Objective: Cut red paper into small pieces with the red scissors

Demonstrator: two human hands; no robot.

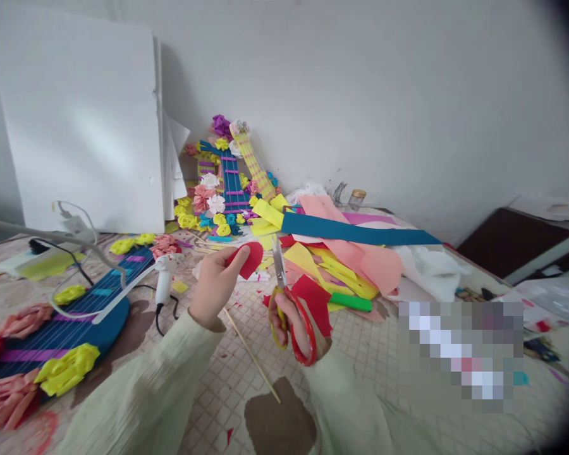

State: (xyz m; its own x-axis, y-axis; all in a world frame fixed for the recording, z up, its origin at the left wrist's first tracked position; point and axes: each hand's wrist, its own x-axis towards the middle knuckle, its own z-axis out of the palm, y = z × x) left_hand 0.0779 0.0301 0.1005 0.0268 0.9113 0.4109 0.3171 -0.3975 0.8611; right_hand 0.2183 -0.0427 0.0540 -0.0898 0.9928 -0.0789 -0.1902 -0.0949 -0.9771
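Observation:
Pinched between the thumb and fingers of my left hand (218, 283) is a red paper piece (252, 260) with a rounded edge. My right hand (298, 321) grips a pair of scissors (279, 268) by its red and yellow handles, blades pointing up and away from me. The blades stand just right of the red piece, apart from it, and look nearly closed. Behind the right hand lies a larger red sheet (310, 297). A thin wooden stick (252, 355) rests on the table below my hands, its near end over a brown patch (279, 420).
To the left lies a blue guitar-shaped piece (107, 303) with paper flowers, beside a white glue gun (164, 281) and its cord. Decorated guitar necks (230, 177) lean on the wall. Coloured paper strips (360, 229) and a green roll (351, 302) are piled behind my right hand.

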